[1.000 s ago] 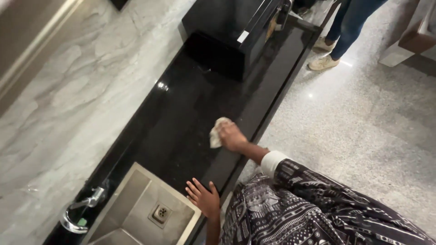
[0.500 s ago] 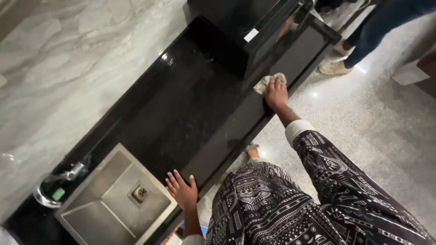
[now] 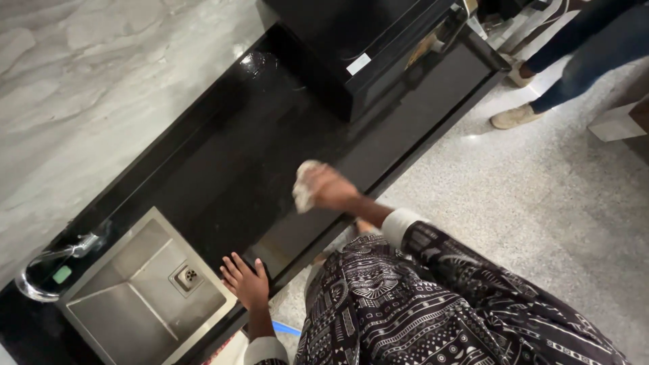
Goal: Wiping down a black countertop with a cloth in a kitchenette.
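My right hand (image 3: 329,188) grips a crumpled pale cloth (image 3: 302,186) and presses it on the glossy black countertop (image 3: 250,155), near its front edge. My left hand (image 3: 245,280) rests flat with fingers spread on the counter's front edge, at the right corner of the steel sink (image 3: 145,297). Both sleeves are black with a white pattern and white cuffs.
A curved chrome tap (image 3: 47,260) stands behind the sink by the grey marble wall (image 3: 101,88). A black box-shaped appliance (image 3: 351,40) sits on the counter's far end. Another person's legs and pale shoes (image 3: 515,116) stand on the speckled floor (image 3: 541,203) beyond it.
My right hand has drawn the cloth back along the counter from beside the black appliance toward me. My left hand has stayed planted by the sink.
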